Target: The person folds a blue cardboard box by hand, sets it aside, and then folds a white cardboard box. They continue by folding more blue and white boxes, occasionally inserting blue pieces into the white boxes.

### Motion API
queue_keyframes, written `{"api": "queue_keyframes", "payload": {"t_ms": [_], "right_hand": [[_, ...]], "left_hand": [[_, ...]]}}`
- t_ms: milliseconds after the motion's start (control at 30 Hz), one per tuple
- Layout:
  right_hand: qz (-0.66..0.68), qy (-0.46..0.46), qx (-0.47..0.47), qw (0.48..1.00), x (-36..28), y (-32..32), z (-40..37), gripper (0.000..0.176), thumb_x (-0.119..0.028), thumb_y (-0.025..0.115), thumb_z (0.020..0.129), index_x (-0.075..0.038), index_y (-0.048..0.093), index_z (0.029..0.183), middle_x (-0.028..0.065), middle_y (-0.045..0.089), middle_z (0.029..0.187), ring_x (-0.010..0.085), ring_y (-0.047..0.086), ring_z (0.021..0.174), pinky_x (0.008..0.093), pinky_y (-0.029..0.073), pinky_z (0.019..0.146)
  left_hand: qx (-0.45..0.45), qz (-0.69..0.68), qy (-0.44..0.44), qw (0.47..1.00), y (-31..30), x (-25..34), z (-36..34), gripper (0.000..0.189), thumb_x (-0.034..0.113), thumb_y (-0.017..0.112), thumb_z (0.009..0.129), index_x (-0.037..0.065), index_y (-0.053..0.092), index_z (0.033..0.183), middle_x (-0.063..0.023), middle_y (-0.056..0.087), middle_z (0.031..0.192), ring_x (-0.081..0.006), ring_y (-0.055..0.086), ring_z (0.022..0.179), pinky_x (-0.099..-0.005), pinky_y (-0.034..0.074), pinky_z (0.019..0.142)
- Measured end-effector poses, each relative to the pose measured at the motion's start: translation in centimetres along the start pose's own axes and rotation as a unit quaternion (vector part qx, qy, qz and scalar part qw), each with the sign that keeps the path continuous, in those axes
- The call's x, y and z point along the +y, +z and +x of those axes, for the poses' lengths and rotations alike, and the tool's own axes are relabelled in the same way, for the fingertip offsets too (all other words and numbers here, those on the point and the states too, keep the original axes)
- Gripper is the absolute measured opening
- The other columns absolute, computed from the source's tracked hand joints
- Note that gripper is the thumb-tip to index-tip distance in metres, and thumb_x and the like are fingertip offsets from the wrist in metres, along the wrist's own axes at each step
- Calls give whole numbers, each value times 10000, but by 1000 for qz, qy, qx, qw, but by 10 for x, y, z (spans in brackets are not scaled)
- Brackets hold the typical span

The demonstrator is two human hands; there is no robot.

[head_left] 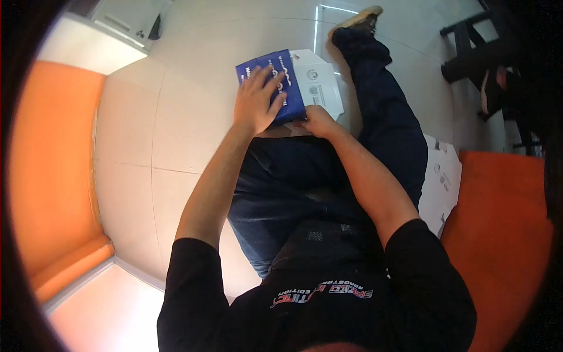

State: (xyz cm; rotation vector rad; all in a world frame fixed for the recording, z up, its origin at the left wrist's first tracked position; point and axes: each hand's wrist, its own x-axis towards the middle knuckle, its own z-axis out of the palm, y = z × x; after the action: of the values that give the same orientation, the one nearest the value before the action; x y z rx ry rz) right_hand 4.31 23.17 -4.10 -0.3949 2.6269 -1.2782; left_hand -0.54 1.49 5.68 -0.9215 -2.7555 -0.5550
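A blue and white printed cardboard box (288, 63) lies by my legs, its blue panel on the left and a white flap (319, 88) spread out to the right. My left hand (256, 101) rests flat on the blue panel with its fingers spread. At the near right corner of that panel, my right hand (318, 122) is closed on the cardboard edge, thumb towards the corner. Some of its fingers are hidden beneath. A brownish inner strip of cardboard shows just below the blue edge, near my lap.
Another flat white printed cardboard piece (441, 182) lies beyond my right leg (390, 105), against an orange surface (492, 234). Dark furniture legs (469, 44) stand at the upper right. A white cabinet (120, 23) and an orange panel (56, 170) border the tiled floor (176, 111) on the left.
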Motion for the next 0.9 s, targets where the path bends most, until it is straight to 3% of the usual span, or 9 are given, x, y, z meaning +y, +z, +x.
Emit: {"api": "queue_keyframes", "payload": {"t_ms": [33,167,267,300,333,400,433,633,900], "right_hand": [[3,9,7,1000,3,0,0,356,-121,823,812,-26,756,1149,216,760,1073,391,736,1006,463,565,896],[-2,11,18,1000,-1,-6,-4,318,-201,826,817,-82,778,1109,220,741,1044,420,708,1000,471,558,884],[-22,-1,40,999,2,3,-8,313,-282,810,831,-104,786,1088,207,746,1020,423,708,991,483,556,883],[-40,13,63,997,7,10,-5,312,-289,807,830,-110,788,1084,205,748,1021,423,709,989,485,557,882],[-59,26,87,994,7,12,-4,311,-297,805,828,-116,791,1081,202,750,1021,423,711,988,487,558,881],[-28,35,84,995,9,14,-5,322,-296,805,816,-103,791,1073,207,751,1034,425,711,997,493,556,890],[-22,25,84,996,7,13,-5,332,-300,807,810,-95,791,1070,213,751,1031,426,711,998,495,558,889],[-34,81,96,991,-2,25,-3,336,-318,813,803,-78,789,1037,218,756,971,427,723,964,498,569,872],[-48,77,140,986,-14,26,-6,343,-375,807,820,-91,790,1012,204,759,934,418,735,926,504,573,854]], "left_hand": [[-63,20,12,998,5,3,-8,585,487,527,1041,258,474,1576,-73,330,1701,-356,300,1560,-584,256,1238],[-74,95,-6,993,23,1,-14,669,578,431,1052,305,333,1655,-78,254,1739,-346,236,1592,-630,193,1249],[-63,106,6,992,28,1,-15,655,571,418,1061,310,330,1655,-69,250,1741,-346,229,1595,-638,189,1246],[-65,97,8,993,30,-2,-14,785,674,488,993,292,324,1659,-79,239,1744,-348,221,1598,-658,184,1238],[-69,97,12,993,29,2,-14,785,674,488,993,292,324,1659,-79,239,1744,-348,221,1598,-658,184,1238],[-67,101,20,992,21,7,-15,1006,769,631,848,268,315,1662,-90,231,1746,-351,224,1595,-687,189,1221],[-111,110,-6,988,17,12,-14,1195,738,771,728,263,235,1684,-86,192,1756,-352,201,1604,-693,213,1213],[-114,124,-14,986,18,17,-12,1210,581,869,716,270,216,1685,-75,197,1754,-343,191,1608,-714,222,1201],[-119,130,-22,984,18,19,-12,1185,595,854,729,270,229,1682,-74,191,1756,-344,191,1607,-715,217,1207]]}}
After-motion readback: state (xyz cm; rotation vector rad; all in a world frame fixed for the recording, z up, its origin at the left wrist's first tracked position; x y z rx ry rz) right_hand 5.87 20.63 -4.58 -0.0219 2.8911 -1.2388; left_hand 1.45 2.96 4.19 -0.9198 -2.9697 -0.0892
